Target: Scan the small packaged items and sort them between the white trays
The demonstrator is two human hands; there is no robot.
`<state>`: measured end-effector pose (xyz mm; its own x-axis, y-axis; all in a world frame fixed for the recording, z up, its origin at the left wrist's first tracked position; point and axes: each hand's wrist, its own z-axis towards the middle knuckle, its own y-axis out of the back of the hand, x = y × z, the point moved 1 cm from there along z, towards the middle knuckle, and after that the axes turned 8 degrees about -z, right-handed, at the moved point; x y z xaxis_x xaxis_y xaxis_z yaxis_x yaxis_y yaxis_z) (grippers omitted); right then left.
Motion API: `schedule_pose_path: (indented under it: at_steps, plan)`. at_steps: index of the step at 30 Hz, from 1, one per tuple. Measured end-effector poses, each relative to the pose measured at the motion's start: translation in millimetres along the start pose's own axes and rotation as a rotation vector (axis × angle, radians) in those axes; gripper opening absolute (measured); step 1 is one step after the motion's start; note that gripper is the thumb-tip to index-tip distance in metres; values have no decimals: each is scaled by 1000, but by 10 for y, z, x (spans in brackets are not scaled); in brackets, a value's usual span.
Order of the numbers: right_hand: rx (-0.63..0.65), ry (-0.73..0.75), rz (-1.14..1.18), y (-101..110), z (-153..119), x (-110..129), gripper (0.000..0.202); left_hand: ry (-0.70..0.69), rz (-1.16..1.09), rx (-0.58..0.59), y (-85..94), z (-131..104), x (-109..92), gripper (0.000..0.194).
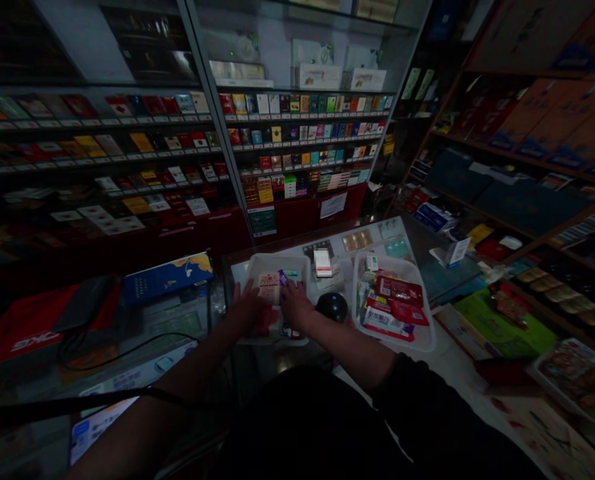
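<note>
A white plastic basket (303, 267) stands on the glass counter in front of me, with several small packets inside. Over its left side, my left hand (246, 303) has its fingers spread beside a pale pink packet (269, 288). My right hand (295, 305) reaches in from the right; its fingers are apart and touch or lie near a purple packet (282, 277). Neither hand visibly grips anything. To the right, a second white basket (430, 327) holds red and white packets (400, 300). A round black object (332, 307) sits between the baskets.
Shelves of small boxes (297, 103) line the wall ahead. At left lie a blue box (167, 277), a red bag (22, 327) and a black cable (127, 353). A green box (502, 323) and a tub of packets (577, 377) are at right.
</note>
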<state>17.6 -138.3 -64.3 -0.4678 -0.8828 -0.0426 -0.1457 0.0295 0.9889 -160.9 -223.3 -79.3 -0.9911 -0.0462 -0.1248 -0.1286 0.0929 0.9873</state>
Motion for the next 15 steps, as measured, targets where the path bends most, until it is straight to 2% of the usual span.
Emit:
schedule_pose_path:
  at_steps: [7, 15]
  plan:
    - [22, -8, -2, 53, 0, -123, 34, -43, 1, 1, 175, 10, 95, 28]
    - [49, 13, 24, 57, -10, -183, 33, -65, 24, 67, 299, -31, 182, 23]
